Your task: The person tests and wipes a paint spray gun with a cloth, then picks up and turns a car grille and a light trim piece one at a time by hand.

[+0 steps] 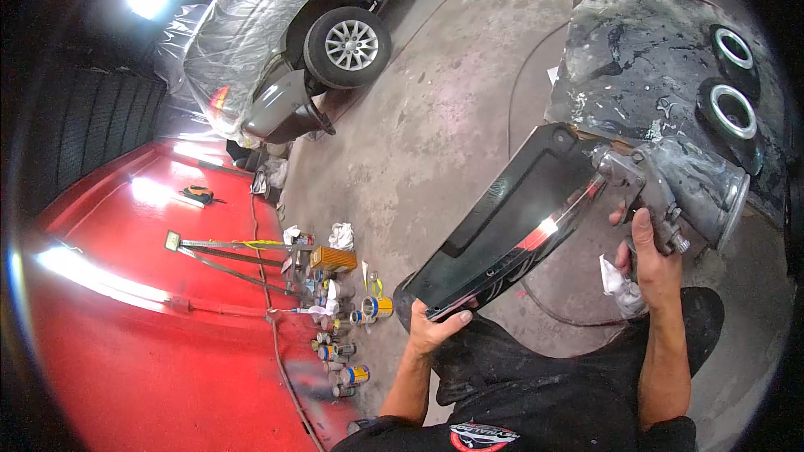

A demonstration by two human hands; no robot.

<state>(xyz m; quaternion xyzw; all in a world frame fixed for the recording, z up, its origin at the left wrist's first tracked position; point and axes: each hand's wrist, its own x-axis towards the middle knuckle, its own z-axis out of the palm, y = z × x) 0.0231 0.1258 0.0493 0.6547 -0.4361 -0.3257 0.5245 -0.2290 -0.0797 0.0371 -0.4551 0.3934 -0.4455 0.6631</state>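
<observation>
My left hand (437, 328) is closed on the near end of a long, dark car panel (511, 209), thumb on top. The panel has a glossy edge with red and white reflections and slants up to the right. My right hand (655, 259) is wrapped around the handle of a metal paint spray gun (624, 169). A large, paint-smeared cup (699, 188) is attached to the gun and tilts to the right. The gun's front end overlaps the panel's far end; I cannot tell whether they touch.
A paint-stained board (636, 59) bears two round silver-rimmed parts (734, 110). Several paint cans (356, 374) stand by the red wall (184, 368). A car wrapped in plastic sheeting (243, 33) shows its wheel (350, 45). A hose (512, 100) runs over the concrete floor (419, 142).
</observation>
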